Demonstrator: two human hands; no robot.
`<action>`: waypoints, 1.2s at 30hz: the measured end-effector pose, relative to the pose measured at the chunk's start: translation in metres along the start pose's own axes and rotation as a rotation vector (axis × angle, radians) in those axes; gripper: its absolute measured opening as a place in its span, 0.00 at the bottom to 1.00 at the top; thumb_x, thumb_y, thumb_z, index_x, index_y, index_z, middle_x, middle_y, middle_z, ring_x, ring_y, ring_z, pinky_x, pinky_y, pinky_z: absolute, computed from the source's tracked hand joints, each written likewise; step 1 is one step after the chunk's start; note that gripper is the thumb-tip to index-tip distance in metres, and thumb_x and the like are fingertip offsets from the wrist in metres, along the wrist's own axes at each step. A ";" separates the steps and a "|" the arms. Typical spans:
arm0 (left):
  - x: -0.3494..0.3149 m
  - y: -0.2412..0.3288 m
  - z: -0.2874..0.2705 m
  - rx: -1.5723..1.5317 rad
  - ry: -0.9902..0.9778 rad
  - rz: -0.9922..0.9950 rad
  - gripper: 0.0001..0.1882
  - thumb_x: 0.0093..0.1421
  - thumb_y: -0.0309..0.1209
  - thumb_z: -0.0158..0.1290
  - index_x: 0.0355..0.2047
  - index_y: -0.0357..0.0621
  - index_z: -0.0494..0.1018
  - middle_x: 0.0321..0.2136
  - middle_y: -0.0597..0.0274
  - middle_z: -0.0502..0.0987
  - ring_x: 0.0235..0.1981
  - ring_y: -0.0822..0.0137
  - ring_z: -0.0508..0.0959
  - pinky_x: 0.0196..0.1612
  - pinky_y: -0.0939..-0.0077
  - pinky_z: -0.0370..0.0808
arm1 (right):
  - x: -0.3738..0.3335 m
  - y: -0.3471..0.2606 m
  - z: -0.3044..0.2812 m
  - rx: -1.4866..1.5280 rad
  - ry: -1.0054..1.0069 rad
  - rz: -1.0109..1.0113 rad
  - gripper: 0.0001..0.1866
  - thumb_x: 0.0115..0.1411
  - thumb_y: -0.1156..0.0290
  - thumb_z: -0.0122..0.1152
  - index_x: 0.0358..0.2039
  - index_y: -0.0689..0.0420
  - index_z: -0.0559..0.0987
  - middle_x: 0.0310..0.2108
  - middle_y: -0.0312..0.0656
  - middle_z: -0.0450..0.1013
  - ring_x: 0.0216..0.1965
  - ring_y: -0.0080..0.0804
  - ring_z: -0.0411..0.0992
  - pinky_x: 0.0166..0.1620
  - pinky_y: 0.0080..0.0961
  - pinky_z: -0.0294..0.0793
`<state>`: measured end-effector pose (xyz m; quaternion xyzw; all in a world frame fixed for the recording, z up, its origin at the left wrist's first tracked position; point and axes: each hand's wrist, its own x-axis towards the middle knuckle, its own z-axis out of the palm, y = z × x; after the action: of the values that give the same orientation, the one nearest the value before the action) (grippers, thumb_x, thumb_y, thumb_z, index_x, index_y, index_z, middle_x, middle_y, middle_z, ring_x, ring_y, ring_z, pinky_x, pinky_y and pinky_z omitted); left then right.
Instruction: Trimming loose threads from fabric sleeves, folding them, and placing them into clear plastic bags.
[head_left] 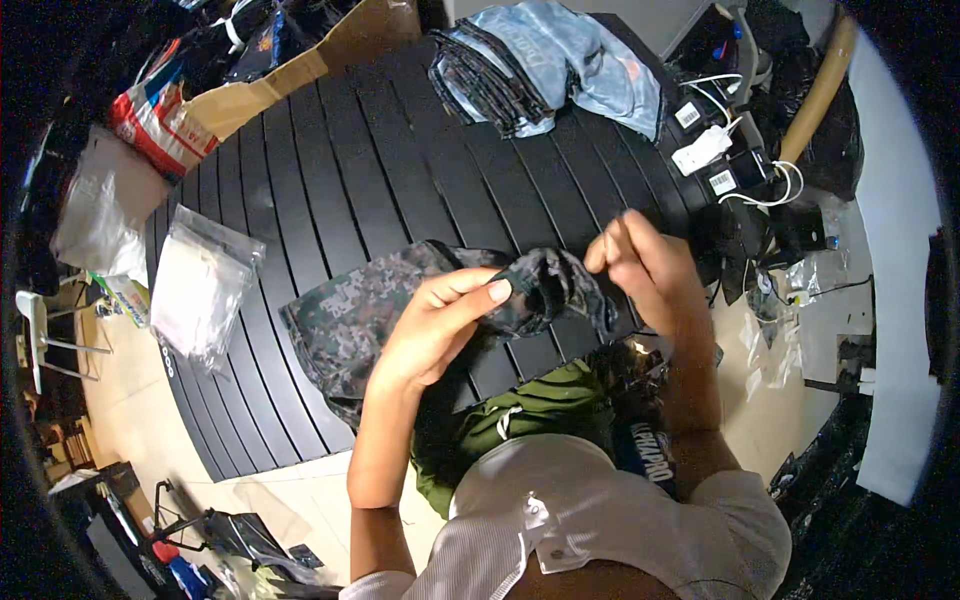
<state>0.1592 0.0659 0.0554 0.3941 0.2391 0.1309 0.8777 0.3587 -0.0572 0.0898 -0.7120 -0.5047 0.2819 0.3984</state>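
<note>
A dark camouflage garment [350, 310] lies across the black slatted table in front of me, its right end gathered up into a ring-like bunch with an opening. My left hand [440, 315] grips that bunch, thumb on top of the cloth. At the bunch's right edge is my right hand [650, 270], fingers curled and pinched together. Its fingertips are at or very near the cloth, and whatever is between them is too small to make out. A folded stack of garments [500, 85], light blue and dark patterned, rests at the table's far side.
Clear plastic bags [205, 290] lie on the left of the slatted table [330, 165]. White cables and a power adapter [703, 150] sit along the right edge. An open cardboard box [260, 95] stands at the far left. Below the near edge is green cloth [540, 405] over my lap.
</note>
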 end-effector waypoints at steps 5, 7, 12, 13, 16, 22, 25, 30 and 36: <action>-0.016 0.008 -0.001 -0.028 -0.027 -0.070 0.11 0.57 0.29 0.52 0.36 0.34 0.75 0.27 0.67 0.76 0.26 0.79 0.72 0.31 0.85 0.68 | -0.013 -0.025 0.000 -0.555 -0.082 -0.338 0.21 0.41 0.56 0.68 0.22 0.57 0.68 0.15 0.38 0.68 0.15 0.38 0.68 0.21 0.28 0.65; -0.018 0.005 0.006 0.046 0.025 0.023 0.10 0.57 0.28 0.52 0.35 0.33 0.76 0.27 0.67 0.77 0.26 0.79 0.72 0.31 0.85 0.69 | -0.013 -0.034 -0.001 -0.651 -0.136 -0.352 0.21 0.39 0.56 0.70 0.19 0.56 0.68 0.13 0.37 0.66 0.14 0.37 0.67 0.19 0.27 0.63; -0.024 0.006 0.013 0.133 0.056 0.060 0.09 0.57 0.27 0.53 0.36 0.34 0.76 0.28 0.64 0.77 0.29 0.79 0.72 0.35 0.85 0.69 | -0.012 -0.042 0.002 -0.682 -0.154 -0.370 0.22 0.41 0.56 0.69 0.16 0.54 0.65 0.11 0.35 0.63 0.13 0.35 0.65 0.18 0.26 0.61; -0.024 0.005 0.013 0.160 0.060 0.076 0.09 0.57 0.27 0.53 0.36 0.34 0.76 0.28 0.64 0.77 0.30 0.79 0.72 0.36 0.85 0.69 | -0.013 -0.042 0.002 -0.688 -0.168 -0.355 0.22 0.41 0.56 0.68 0.15 0.54 0.64 0.10 0.35 0.63 0.13 0.34 0.65 0.18 0.26 0.61; -0.025 0.005 0.015 0.214 0.074 0.088 0.10 0.57 0.27 0.53 0.36 0.33 0.76 0.28 0.64 0.77 0.31 0.79 0.72 0.36 0.85 0.69 | -0.014 -0.041 0.003 -0.700 -0.176 -0.352 0.22 0.42 0.55 0.68 0.15 0.54 0.64 0.10 0.34 0.62 0.13 0.34 0.66 0.18 0.27 0.60; -0.022 0.008 0.020 0.210 0.111 0.078 0.10 0.55 0.27 0.55 0.35 0.33 0.76 0.27 0.64 0.77 0.27 0.79 0.71 0.31 0.85 0.66 | -0.016 -0.042 0.004 -0.790 -0.136 -0.350 0.22 0.43 0.54 0.66 0.15 0.53 0.64 0.10 0.35 0.63 0.13 0.35 0.66 0.19 0.28 0.60; -0.021 0.007 0.020 0.205 0.111 0.077 0.10 0.55 0.28 0.54 0.35 0.33 0.76 0.27 0.64 0.77 0.27 0.79 0.71 0.30 0.85 0.66 | -0.016 -0.042 0.004 -0.799 -0.135 -0.347 0.22 0.43 0.53 0.66 0.15 0.53 0.64 0.11 0.35 0.63 0.13 0.35 0.66 0.19 0.29 0.60; -0.018 0.004 0.018 0.205 0.117 0.056 0.09 0.56 0.29 0.53 0.32 0.34 0.76 0.24 0.66 0.76 0.24 0.81 0.69 0.26 0.87 0.63 | -0.011 -0.037 0.004 -0.760 -0.144 -0.389 0.22 0.43 0.52 0.66 0.16 0.53 0.64 0.11 0.35 0.62 0.13 0.36 0.65 0.19 0.29 0.60; -0.018 0.010 0.016 0.219 0.062 -0.027 0.10 0.57 0.29 0.52 0.33 0.31 0.76 0.25 0.66 0.77 0.28 0.81 0.71 0.35 0.85 0.68 | -0.007 -0.032 0.001 -0.770 -0.168 -0.478 0.22 0.44 0.50 0.65 0.16 0.53 0.65 0.11 0.35 0.62 0.13 0.35 0.64 0.19 0.28 0.59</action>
<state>0.1523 0.0546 0.0777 0.4802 0.2842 0.1044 0.8232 0.3396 -0.0577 0.1168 -0.6466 -0.7533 0.0310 0.1165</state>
